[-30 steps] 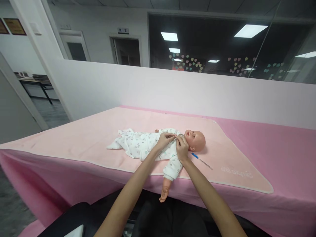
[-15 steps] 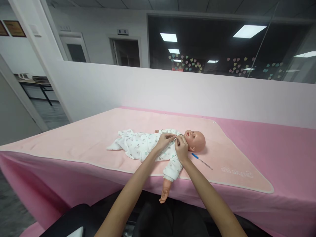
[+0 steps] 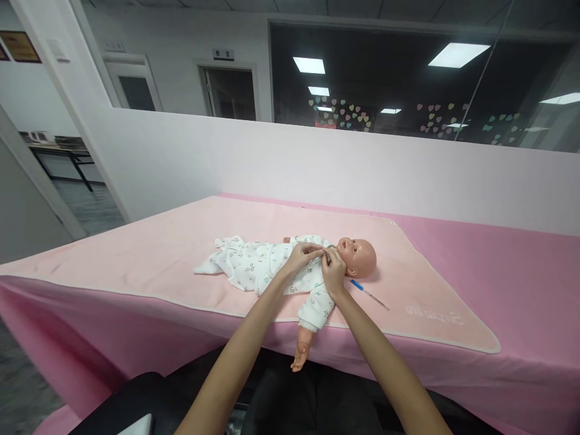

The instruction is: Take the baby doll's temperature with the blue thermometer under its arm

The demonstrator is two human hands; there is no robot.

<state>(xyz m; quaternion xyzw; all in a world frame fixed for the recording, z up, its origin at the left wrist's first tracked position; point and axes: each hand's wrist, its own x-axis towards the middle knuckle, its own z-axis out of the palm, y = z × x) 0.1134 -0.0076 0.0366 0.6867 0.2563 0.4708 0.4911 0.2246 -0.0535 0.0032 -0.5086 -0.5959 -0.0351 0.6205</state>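
The fingers of the left hand (image 3: 302, 258) and of the right hand (image 3: 333, 273) are held bent, with the 2 sets of fingertips nearly meeting at the neckline of a white, small-print long-sleeved cloth garment (image 3: 258, 266). Whether cloth is pinched in either hand cannot be told, as the tips are partly hidden. The garment is worn by a bald, tan plastic baby doll (image 3: 360, 257), laid on its back. The left hand is placed over the doll's chest, the right hand nearer its head. The doll's near arm is stretched toward the person, its hand hanging past the table edge. Near the doll's head, on the person's side, a slim rod with a blue end (image 3: 370, 295) is seen. Beneath the doll, a pale peach cloth mat with a light border (image 3: 172, 241) is spread over a deeper pink cloth (image 3: 525, 278). Beyond the doll, a plain white partition (image 3: 362, 175) is topped by a dark glass pane (image 3: 376, 72) dotted with pastel hearts.
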